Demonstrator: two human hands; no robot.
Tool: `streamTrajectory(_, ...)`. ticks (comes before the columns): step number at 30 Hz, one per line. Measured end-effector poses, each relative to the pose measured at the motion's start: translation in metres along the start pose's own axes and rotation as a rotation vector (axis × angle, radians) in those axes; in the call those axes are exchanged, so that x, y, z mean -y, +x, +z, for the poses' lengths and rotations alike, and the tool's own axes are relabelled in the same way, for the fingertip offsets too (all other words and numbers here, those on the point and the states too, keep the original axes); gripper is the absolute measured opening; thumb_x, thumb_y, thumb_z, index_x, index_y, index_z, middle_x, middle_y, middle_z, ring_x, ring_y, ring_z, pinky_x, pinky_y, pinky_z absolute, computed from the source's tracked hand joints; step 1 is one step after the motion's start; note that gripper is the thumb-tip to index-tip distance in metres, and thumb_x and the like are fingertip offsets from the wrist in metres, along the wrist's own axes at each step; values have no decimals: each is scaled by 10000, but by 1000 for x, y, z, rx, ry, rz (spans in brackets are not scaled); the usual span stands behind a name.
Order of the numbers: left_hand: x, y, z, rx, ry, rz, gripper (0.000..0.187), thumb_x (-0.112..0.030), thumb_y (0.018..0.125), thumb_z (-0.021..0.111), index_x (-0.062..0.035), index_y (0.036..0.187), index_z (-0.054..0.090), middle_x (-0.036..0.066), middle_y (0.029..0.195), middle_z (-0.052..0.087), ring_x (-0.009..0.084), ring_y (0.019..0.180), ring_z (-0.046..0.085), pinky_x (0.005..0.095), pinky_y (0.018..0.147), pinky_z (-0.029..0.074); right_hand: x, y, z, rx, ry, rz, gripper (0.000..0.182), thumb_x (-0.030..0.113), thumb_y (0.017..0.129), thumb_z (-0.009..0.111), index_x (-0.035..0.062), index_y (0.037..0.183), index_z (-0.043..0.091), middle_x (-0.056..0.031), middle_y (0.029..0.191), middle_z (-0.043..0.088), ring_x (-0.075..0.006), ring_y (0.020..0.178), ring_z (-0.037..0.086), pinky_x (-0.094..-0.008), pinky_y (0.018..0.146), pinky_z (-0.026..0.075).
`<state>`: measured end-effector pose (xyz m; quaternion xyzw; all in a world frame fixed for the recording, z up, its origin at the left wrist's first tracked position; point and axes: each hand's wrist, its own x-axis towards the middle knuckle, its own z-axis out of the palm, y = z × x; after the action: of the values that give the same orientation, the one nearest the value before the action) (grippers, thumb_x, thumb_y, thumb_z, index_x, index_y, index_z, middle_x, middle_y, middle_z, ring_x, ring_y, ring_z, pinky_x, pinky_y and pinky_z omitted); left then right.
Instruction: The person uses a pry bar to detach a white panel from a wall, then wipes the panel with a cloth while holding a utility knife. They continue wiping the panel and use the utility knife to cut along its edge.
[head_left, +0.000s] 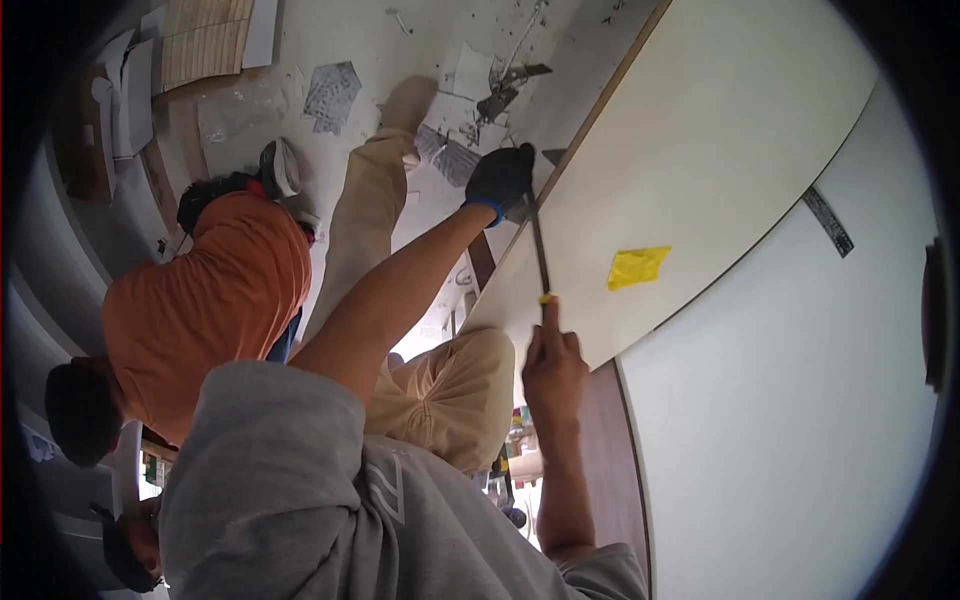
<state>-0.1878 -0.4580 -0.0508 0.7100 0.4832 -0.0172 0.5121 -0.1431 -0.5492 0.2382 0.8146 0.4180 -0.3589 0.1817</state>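
A long dark file (542, 245) lies slantwise over the pale panel (720, 150). My right hand (555, 372), bare, is closed around its handle, with a yellow part showing just above the fingers. At the file's far end, by the panel's brown edge, my left hand (497, 185) wears a black glove with a blue cuff. Its fingers are closed on the file's tip. A yellow piece (638, 268) sits on the panel's face, to the right of the file.
A person in an orange shirt (215, 285) crouches at left; another person's head (133, 545) shows below. Scraps and a patterned sheet (332, 97) litter the floor. Cardboard (205, 38) lies at upper left. A white panel (790, 400) with a dark strip (829, 222) stands at right.
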Motion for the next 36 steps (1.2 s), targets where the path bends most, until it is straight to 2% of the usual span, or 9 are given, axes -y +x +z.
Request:
streamTrajectory(8, -19, 0, -21, -68, 133, 129, 238, -226, 885, 438, -29, 874, 571, 176, 797, 641, 363, 777, 634, 480, 661, 498, -2, -11, -18, -46, 123, 16, 415, 154, 911, 539, 124, 1322, 491, -141, 712, 576, -301, 576, 585, -426, 521, 486)
streamTrajectory(11, 3, -14, 3, 25, 36, 51, 213, -189, 785, 554, -28, 924, 565, 204, 767, 622, 385, 752, 616, 490, 679, 484, -7, -15, 8, -24, 107, -18, 413, 167, 918, 523, 122, 1327, 483, -147, 707, 572, -301, 556, 580, -435, 521, 484)
streamTrajectory(12, 33, -16, 27, 73, -37, -105, 221, -212, 818, 540, -18, 918, 577, 222, 800, 628, 396, 763, 615, 496, 687, 482, -8, -4, 30, -8, 62, -27, 416, 205, 920, 519, 142, 1329, 478, -141, 724, 576, -305, 561, 589, -427, 514, 493)
streamTrajectory(16, 49, -2, 33, 163, 57, -121, 244, -230, 833, 539, -23, 959, 572, 206, 803, 634, 381, 777, 620, 487, 676, 485, -2, 11, 56, 8, 39, -13, 406, 249, 922, 513, 141, 1313, 492, -147, 783, 580, -296, 584, 606, -416, 498, 503)
streamTrajectory(19, -2, -31, -7, 88, 31, 5, 309, -279, 903, 432, -37, 970, 612, 182, 826, 648, 362, 801, 627, 489, 701, 483, -13, -40, 35, -7, 129, 29, 429, 207, 918, 525, 140, 1338, 469, -148, 754, 563, -308, 586, 597, -426, 516, 494)
streamTrajectory(23, 2, -62, 23, -172, 41, 96, 191, -147, 809, 565, -48, 971, 575, 165, 749, 628, 350, 742, 629, 459, 653, 492, -26, -59, 60, -10, 189, 1, 467, 168, 915, 533, 145, 1370, 433, -142, 742, 549, -316, 585, 586, -424, 520, 486)
streamTrajectory(27, 56, -29, 32, 234, 57, -211, 192, -169, 821, 569, -55, 975, 577, 171, 828, 651, 356, 783, 633, 461, 688, 493, -16, -6, 108, 32, 140, -29, 482, 167, 912, 535, 156, 1377, 405, -141, 788, 564, -323, 586, 581, -441, 536, 487)
streamTrajectory(32, -8, -38, -12, 7, -51, 37, 236, -158, 865, 458, -36, 1042, 555, 179, 793, 629, 351, 775, 629, 464, 709, 489, -20, -38, 40, -11, 155, 27, 473, 171, 917, 522, 149, 1376, 411, -126, 778, 569, -304, 606, 593, -421, 545, 500)
streamTrajectory(36, -36, -21, -22, 22, 70, 11, 269, -131, 815, 534, -69, 1077, 533, 162, 832, 650, 351, 824, 631, 445, 721, 495, -16, -39, 12, -5, 175, 74, 481, 183, 920, 509, 160, 1386, 392, -124, 770, 561, -314, 608, 608, -443, 561, 511)
